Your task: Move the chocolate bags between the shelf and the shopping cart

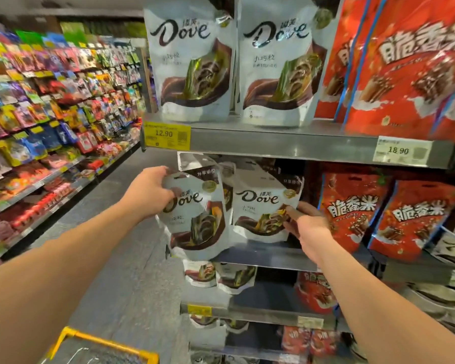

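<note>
Two white Dove chocolate bags are at the middle shelf (pixel 268 256) in front of me. My left hand (pixel 149 191) grips the upper left corner of the left Dove bag (pixel 195 219), which hangs out past the shelf's front edge. My right hand (pixel 306 223) holds the right side of the right Dove bag (pixel 263 208), which stands on the shelf. More Dove bags (pixel 192 61) stand on the shelf above. The shopping cart (pixel 103 345), with a yellow rim, shows at the bottom left below my left arm.
Red chocolate bags (pixel 352 214) fill the shelves to the right. Yellow price tags (pixel 166 134) hang on the shelf edges. Smaller Dove bags (pixel 221 277) sit on the lower shelf. An aisle floor (pixel 111 206) runs left, beside a long shelf of colourful snacks (pixel 50 101).
</note>
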Action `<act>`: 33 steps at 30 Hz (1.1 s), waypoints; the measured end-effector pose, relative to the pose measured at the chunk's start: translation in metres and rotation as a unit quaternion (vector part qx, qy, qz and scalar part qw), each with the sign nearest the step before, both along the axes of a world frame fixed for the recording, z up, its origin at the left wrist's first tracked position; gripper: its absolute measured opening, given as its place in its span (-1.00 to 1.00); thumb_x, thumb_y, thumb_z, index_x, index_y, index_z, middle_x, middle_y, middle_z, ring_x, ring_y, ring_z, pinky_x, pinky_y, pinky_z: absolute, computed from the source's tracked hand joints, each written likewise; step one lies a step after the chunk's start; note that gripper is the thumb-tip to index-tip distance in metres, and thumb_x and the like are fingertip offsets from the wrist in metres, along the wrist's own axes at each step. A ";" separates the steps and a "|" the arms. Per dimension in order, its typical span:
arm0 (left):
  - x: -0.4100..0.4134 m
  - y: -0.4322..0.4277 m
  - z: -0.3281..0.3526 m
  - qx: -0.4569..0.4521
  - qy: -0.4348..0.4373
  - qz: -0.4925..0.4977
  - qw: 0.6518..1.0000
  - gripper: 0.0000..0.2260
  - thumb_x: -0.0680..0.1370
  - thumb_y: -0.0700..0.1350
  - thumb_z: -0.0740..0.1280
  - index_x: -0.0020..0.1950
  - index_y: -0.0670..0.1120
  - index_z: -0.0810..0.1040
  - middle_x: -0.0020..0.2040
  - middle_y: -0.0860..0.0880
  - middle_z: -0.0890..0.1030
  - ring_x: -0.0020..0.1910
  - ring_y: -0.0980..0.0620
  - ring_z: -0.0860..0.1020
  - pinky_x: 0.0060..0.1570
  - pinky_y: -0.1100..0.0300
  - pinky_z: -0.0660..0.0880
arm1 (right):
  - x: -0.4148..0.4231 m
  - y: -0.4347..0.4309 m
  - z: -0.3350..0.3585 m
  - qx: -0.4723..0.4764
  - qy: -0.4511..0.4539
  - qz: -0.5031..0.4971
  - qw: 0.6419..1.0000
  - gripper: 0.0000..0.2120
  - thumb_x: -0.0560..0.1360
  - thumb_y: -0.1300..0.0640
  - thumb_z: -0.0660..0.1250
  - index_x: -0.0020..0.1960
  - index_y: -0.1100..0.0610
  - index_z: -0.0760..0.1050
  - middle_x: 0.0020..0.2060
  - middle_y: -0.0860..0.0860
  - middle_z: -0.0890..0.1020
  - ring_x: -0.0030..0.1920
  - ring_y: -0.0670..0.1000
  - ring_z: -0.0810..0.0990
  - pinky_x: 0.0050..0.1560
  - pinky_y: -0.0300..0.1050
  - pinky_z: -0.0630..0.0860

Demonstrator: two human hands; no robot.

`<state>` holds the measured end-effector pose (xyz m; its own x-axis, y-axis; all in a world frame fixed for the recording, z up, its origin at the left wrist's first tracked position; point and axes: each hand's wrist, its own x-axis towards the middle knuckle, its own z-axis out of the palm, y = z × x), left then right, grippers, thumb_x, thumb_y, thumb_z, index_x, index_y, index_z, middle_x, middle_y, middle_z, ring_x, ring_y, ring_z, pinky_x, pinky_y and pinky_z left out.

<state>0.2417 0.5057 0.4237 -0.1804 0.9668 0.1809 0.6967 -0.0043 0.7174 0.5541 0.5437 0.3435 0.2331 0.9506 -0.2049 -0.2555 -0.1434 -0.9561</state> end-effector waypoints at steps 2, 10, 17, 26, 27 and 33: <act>0.006 0.012 0.001 0.004 0.033 0.023 0.999 -0.68 0.47 -0.20 0.45 0.22 -0.08 0.57 0.04 -0.10 0.67 0.03 -0.13 0.62 0.06 -0.05 0.58 | -0.003 0.005 -0.003 0.002 0.014 0.012 1.000 -0.80 0.57 0.34 0.30 -0.14 0.09 0.57 -0.16 0.00 0.63 -0.13 -0.04 0.60 -0.25 -0.31 0.62; 0.021 0.047 -0.006 0.006 0.087 0.029 0.996 -0.73 0.50 -0.21 0.28 0.17 -0.25 0.56 0.11 -0.25 0.62 0.11 -0.23 0.56 0.04 0.12 0.47 | -0.001 0.022 -0.005 -0.001 0.003 0.025 1.000 -0.86 0.55 0.30 0.33 -0.11 0.11 0.56 -0.10 0.07 0.63 -0.10 -0.01 0.59 -0.22 -0.25 0.62; 0.029 0.067 0.000 -0.014 0.126 0.060 0.990 -0.70 0.59 -0.26 0.21 0.32 -0.19 0.51 0.26 -0.23 0.55 0.23 -0.21 0.49 0.11 0.13 0.40 | -0.002 0.027 -0.008 -0.007 0.003 0.010 1.000 -0.90 0.55 0.29 0.35 -0.06 0.11 0.57 -0.02 0.13 0.64 -0.04 0.04 0.61 -0.21 -0.24 0.62; 0.019 0.066 -0.009 -0.021 0.135 -0.021 0.990 -0.72 0.55 -0.29 0.24 0.24 -0.08 0.49 0.15 -0.16 0.58 -0.03 -0.11 0.50 -0.04 0.12 0.46 | -0.006 0.022 -0.012 0.006 0.004 -0.001 1.000 -0.88 0.55 0.30 0.34 -0.06 0.13 0.61 -0.02 0.11 0.66 -0.06 0.00 0.62 -0.03 -0.15 0.60; 0.018 0.065 -0.011 -0.021 0.138 -0.025 0.990 -0.73 0.55 -0.29 0.24 0.23 -0.08 0.49 0.14 -0.16 0.59 -0.04 -0.10 0.49 -0.04 0.11 0.47 | -0.007 0.021 -0.013 0.004 0.005 -0.001 1.000 -0.88 0.55 0.30 0.33 -0.07 0.13 0.61 -0.03 0.10 0.66 -0.07 0.00 0.62 -0.04 -0.16 0.60; 0.021 0.062 -0.016 -0.004 0.127 -0.013 0.992 -0.67 0.51 -0.26 0.27 0.25 -0.01 0.49 0.12 -0.16 0.62 0.01 -0.19 0.58 -0.02 0.00 0.56 | -0.008 0.018 -0.010 -0.001 -0.007 0.012 1.000 -0.86 0.56 0.32 0.32 -0.12 0.17 0.60 -0.09 0.10 0.67 -0.05 0.02 0.63 0.05 -0.10 0.60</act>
